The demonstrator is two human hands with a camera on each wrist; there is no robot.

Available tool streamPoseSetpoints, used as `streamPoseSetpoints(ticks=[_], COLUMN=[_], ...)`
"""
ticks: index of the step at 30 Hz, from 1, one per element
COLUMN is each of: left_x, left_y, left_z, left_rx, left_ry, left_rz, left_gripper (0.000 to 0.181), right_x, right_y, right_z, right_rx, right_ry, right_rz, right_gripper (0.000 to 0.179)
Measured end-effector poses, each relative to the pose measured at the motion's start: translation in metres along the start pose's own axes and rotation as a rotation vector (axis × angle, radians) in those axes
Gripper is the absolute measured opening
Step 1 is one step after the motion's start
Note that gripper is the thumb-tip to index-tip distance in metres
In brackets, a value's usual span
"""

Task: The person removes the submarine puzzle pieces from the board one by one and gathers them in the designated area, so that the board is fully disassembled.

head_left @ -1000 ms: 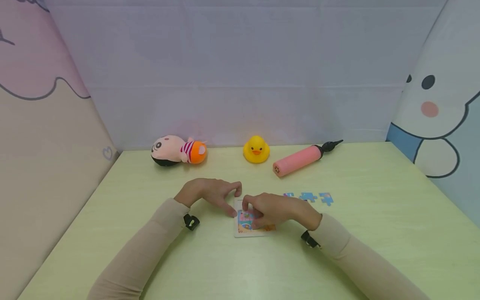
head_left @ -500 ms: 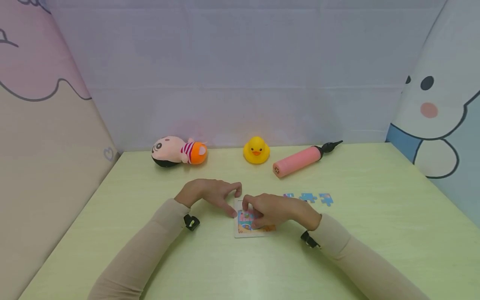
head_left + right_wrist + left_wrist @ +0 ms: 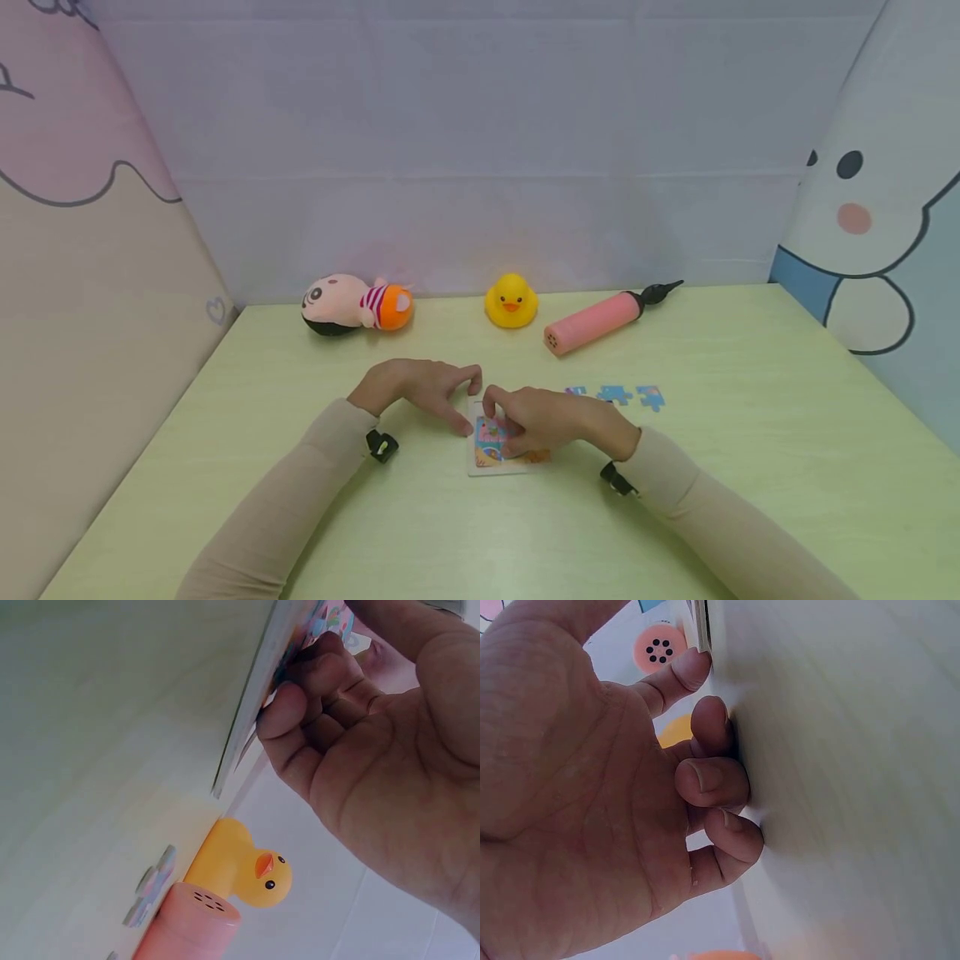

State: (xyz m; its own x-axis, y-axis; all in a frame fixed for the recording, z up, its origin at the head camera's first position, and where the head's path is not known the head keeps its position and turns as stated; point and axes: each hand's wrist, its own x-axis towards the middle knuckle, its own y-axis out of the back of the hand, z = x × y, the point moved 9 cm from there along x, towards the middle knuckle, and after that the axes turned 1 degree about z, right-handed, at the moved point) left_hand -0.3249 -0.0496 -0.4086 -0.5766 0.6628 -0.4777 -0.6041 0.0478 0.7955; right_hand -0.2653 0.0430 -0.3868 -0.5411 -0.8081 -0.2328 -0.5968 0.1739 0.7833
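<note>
A small jigsaw board (image 3: 472, 467) with a pale frame and a bright picture lies mid-table. My left hand (image 3: 431, 387) is at its left side, the thumb at the left edge and the index finger near the far left corner. In the left wrist view, the left hand's other fingertips (image 3: 739, 840) rest bent on the table. My right hand (image 3: 547, 417) is over the board, hiding its right part. The right wrist view shows its curled fingers and thumb around a colourful puzzle piece (image 3: 335, 616), partly hidden by the fingers.
Several loose puzzle pieces (image 3: 615, 394) lie beyond the right hand, one partly covered. Along the back stand or lie a plush doll (image 3: 356, 304), a yellow rubber duck (image 3: 511, 302) and a pink hand pump (image 3: 596, 323). Printed walls enclose the table (image 3: 300, 517).
Both hands keep nearly the same position and shape over the board. The head view has shifted very slightly.
</note>
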Motion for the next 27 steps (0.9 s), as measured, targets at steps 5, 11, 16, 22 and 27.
streamPoseSetpoints(ticks=[5, 11, 16, 22, 27], left_x=[-0.002, -0.003, -0.003, -0.004, -0.005], left_y=[0.000, 0.000, -0.001, -0.002, -0.003], left_z=[0.002, 0.007, 0.008, 0.009, 0.011], left_rx=[-0.011, 0.005, 0.094, 0.143, 0.129], left_ry=[-0.024, -0.010, 0.074, 0.130, 0.128], left_rz=[-0.005, 0.003, 0.017, 0.029, 0.019], left_gripper=[0.055, 0.060, 0.066, 0.069, 0.069], right_x=[-0.001, -0.001, 0.000, 0.000, 0.000], right_y=[-0.001, -0.001, 0.000, 0.001, 0.001], right_z=[0.000, 0.001, 0.002, 0.002, 0.000], right_rx=[0.010, 0.007, 0.001, -0.001, -0.018], right_ry=[-0.004, -0.024, -0.054, -0.052, -0.026], right_rz=[-0.004, 0.000, 0.003, 0.006, 0.011], right_gripper=[0.037, 0.037, 0.037, 0.035, 0.027])
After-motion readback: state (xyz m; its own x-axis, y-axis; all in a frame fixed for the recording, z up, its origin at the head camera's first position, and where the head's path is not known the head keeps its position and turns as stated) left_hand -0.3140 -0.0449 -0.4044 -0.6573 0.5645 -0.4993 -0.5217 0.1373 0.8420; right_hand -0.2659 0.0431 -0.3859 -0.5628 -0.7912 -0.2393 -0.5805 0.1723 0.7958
